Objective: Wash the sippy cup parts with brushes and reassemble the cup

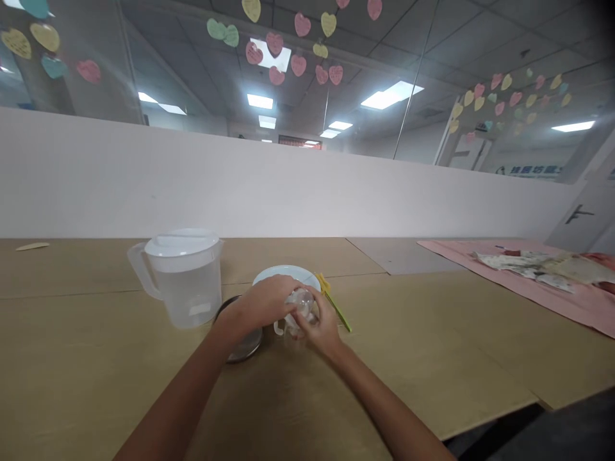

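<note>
From where I stand, the head view shows both hands closed around a clear, rounded piece (302, 298), glassy and shiny: the left hand (273, 299) reaches over it from one side, the right hand (325, 326) cups it with thumb and fingers from the other. They hold it above the middle of the surface (408, 365), well in from the near edge. A pale, hooked handle (278, 328) pokes out just below — whether it belongs to the same piece I cannot tell, since the fingers hide the join. The surface is smooth brown board with seams, its far edge against a plain white wall (298, 192); above that, glass panels carry paper hearts (275, 43) in pink, yellow and green. Towards the far right corner a pink cloth (449, 253) lies with crumpled, whitish fabric (538, 264) on it. On the left half, towards the far edge, stands a translucent plastic jug (189, 291), lidded, a faint level line showing high inside. A round, pale plate (288, 271) sits behind the hands, a dark, metal-rimmed disc (246, 349) partly under the left forearm — and a slim green stick (340, 314) with a yellow end slants beside the right hand.
</note>
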`<state>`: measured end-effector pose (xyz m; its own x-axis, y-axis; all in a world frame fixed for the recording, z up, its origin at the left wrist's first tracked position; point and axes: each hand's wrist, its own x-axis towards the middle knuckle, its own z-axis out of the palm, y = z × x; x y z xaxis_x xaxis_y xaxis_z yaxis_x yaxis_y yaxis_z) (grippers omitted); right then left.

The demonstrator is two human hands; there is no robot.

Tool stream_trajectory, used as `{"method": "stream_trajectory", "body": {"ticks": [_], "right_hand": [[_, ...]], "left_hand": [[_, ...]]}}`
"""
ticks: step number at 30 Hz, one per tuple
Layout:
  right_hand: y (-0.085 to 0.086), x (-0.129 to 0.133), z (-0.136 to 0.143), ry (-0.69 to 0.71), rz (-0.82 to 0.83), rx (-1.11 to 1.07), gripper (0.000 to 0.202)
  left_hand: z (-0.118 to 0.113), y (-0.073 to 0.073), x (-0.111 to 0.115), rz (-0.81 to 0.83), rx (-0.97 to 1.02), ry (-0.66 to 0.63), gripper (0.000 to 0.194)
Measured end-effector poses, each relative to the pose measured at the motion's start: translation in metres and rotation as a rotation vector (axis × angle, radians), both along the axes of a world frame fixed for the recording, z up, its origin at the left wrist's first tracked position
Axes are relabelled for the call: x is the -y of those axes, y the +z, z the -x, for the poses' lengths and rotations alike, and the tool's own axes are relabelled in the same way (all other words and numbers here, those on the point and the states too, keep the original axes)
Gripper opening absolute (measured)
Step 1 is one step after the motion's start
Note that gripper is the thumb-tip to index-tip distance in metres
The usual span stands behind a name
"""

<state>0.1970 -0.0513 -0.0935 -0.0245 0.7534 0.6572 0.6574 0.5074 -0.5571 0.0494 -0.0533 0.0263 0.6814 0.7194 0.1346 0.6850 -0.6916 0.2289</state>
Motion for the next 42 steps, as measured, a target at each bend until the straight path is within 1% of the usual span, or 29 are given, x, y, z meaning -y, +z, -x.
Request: {"method": "stream_trajectory", "body": {"ticks": [3, 6, 8, 11, 13, 16, 18, 21, 28, 34, 37, 40, 42], "right_hand": [[-0.01, -0.001, 0.005, -0.014, -0.02, -0.066, 0.043], [-0.016, -0.002, 0.006, 0.002, -0.037, -0.083, 0.046], [-0.019, -0.003, 0.005, 0.005, -0.027, -0.068, 0.048], [-0.022, -0.003, 0.006, -0.02, -0.014, -0.055, 0.051], [-0.024, -0.005, 0.007, -0.023, -0.056, -0.096, 0.05], [-0.029, -0.009, 0.009, -0.03, -0.161, -0.174, 0.048], [-0.033, -0.013, 0.01, -0.046, -0.213, -0.191, 0.048], [-0.036, -0.017, 0.011, -0.06, -0.241, -0.18, 0.048], [-0.035, -0.014, 0.011, -0.065, -0.209, -0.202, 0.047], [-0.031, -0.01, 0.012, -0.094, -0.149, -0.216, 0.048], [-0.033, -0.012, 0.008, -0.094, -0.184, -0.145, 0.049], [-0.033, -0.015, 0.0, -0.054, -0.237, -0.033, 0.053], [-0.031, -0.016, -0.004, -0.031, -0.233, 0.022, 0.057]], "left_hand": [[0.0, -0.001, 0.001, 0.027, 0.02, -0.013, 0.032], [-0.004, -0.001, 0.008, 0.036, 0.062, -0.036, 0.031], [-0.009, -0.001, 0.013, 0.039, 0.067, -0.004, 0.025], [-0.017, -0.005, 0.016, -0.003, 0.029, 0.11, 0.023], [-0.018, -0.009, 0.015, -0.025, 0.031, 0.152, 0.023], [-0.016, -0.013, 0.009, 0.002, 0.106, 0.155, 0.025], [-0.013, -0.015, 0.005, 0.025, 0.151, 0.164, 0.03], [-0.009, -0.018, 0.001, 0.034, 0.18, 0.171, 0.032], [-0.008, -0.027, -0.005, 0.017, 0.196, 0.161, 0.041], [-0.011, -0.029, 0.002, -0.057, 0.17, 0.161, 0.036], [-0.016, -0.029, 0.008, -0.081, 0.112, 0.19, 0.033], [-0.021, -0.028, 0.014, -0.082, 0.032, 0.243, 0.028], [-0.022, -0.026, 0.017, -0.071, 0.001, 0.24, 0.028]]}}
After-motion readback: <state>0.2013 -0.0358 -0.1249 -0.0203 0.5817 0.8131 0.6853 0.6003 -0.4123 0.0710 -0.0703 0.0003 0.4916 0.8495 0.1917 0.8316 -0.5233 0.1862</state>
